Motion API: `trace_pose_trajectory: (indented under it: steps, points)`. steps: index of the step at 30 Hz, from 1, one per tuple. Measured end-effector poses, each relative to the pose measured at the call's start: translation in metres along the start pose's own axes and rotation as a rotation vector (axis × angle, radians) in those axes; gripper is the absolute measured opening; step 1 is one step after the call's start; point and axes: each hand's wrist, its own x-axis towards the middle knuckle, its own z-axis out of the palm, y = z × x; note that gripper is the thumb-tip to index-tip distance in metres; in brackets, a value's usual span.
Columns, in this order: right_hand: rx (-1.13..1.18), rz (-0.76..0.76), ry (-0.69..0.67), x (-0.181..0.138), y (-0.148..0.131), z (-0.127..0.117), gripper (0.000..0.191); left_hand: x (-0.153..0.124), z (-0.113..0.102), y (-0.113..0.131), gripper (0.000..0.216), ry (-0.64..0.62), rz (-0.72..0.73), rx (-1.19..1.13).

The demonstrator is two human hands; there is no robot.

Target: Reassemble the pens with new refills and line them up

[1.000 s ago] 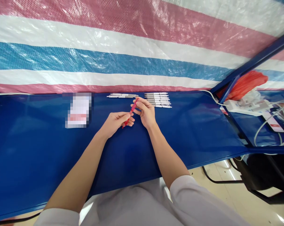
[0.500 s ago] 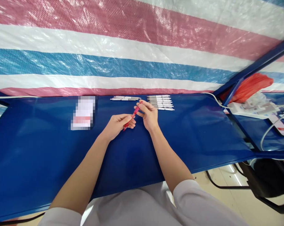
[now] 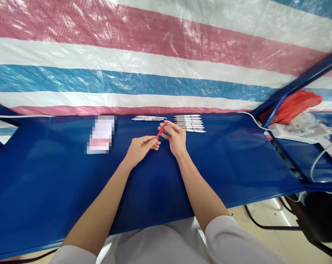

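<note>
Between my two hands a red pen (image 3: pixel 161 130) is held at a slant above the table. My left hand (image 3: pixel 143 149) is closed on its lower end, which the fingers mostly hide. Thumb and fingers of my right hand (image 3: pixel 175 138) pinch the upper end. Just behind my right hand lies a row of several white and grey pens (image 3: pixel 190 124), side by side. A smaller group of white and grey pens (image 3: pixel 148 118) lies further left along the table's back edge.
A blurred-out white and red item (image 3: pixel 101 135) lies on the blue table (image 3: pixel 58 183) to the left. A striped plastic sheet (image 3: pixel 144 55) hangs behind. At the right are a blue frame post (image 3: pixel 300 80), a red plastic bag (image 3: pixel 298 104) and white cables (image 3: pixel 316 165).
The red pen's lower end, visible below my left fingers before, is now hidden in that hand. The whole view has shifted slightly; the pens on the table lie as before.
</note>
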Motion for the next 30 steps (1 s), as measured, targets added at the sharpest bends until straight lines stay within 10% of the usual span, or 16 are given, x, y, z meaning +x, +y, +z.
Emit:
trace_pose_trajectory:
  steps: [15, 30]
  points:
    - [-0.058, -0.011, 0.069, 0.004, 0.003, 0.0, 0.029, 0.001, 0.006, -0.007, 0.028, 0.199, 0.186, 0.16]
    - [-0.094, -0.047, 0.053, 0.002, 0.003, 0.0, 0.033, 0.0, 0.005, -0.002, 0.037, 0.082, 0.089, 0.13]
